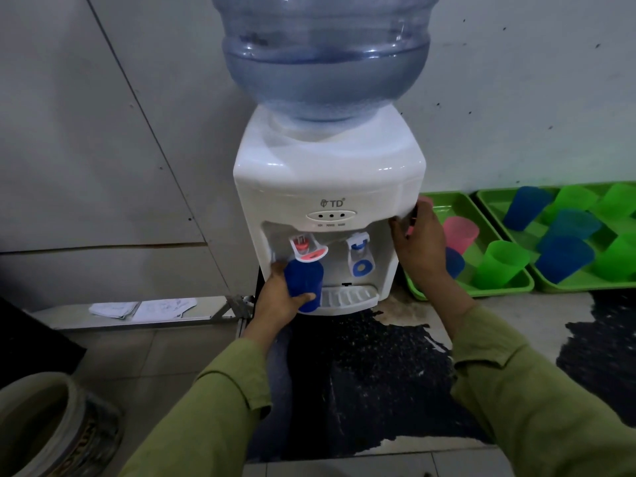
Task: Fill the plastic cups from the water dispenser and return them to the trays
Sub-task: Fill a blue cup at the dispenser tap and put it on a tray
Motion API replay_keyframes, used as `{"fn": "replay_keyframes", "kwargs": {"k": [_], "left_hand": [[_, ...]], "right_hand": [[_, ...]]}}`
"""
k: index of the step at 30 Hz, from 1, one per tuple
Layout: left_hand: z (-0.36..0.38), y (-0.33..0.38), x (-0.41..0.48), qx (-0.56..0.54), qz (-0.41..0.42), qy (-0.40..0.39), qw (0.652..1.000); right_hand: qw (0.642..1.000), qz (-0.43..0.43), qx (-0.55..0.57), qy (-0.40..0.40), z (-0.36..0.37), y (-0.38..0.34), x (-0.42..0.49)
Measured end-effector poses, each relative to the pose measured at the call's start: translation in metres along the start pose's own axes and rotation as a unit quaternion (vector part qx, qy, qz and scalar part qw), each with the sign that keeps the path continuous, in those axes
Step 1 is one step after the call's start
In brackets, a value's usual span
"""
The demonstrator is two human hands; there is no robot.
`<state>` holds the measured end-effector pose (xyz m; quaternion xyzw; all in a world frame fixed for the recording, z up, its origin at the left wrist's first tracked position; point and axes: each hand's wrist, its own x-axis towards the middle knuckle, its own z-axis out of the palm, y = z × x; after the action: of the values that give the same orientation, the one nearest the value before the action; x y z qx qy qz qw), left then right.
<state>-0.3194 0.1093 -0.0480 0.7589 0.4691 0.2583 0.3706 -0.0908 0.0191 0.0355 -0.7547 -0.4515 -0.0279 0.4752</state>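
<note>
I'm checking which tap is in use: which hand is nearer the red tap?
Left. The left hand holds a blue cup just beneath the red tap; the right hand rests on the right side of the water dispenser, beyond the blue tap.

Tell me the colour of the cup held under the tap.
Blue. The cup, gripped by the left hand, shows best in the head view.
</note>
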Motion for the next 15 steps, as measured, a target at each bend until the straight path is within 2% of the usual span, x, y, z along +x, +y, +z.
{"fn": "replay_keyframes", "kwargs": {"k": [15], "left_hand": [[-0.0013, 0.0005, 0.0004, -0.006, -0.007, -0.003, 1.0]], "right_hand": [[0.999, 0.029, 0.039, 0.002, -0.0008, -0.0045, -0.0014]]}}
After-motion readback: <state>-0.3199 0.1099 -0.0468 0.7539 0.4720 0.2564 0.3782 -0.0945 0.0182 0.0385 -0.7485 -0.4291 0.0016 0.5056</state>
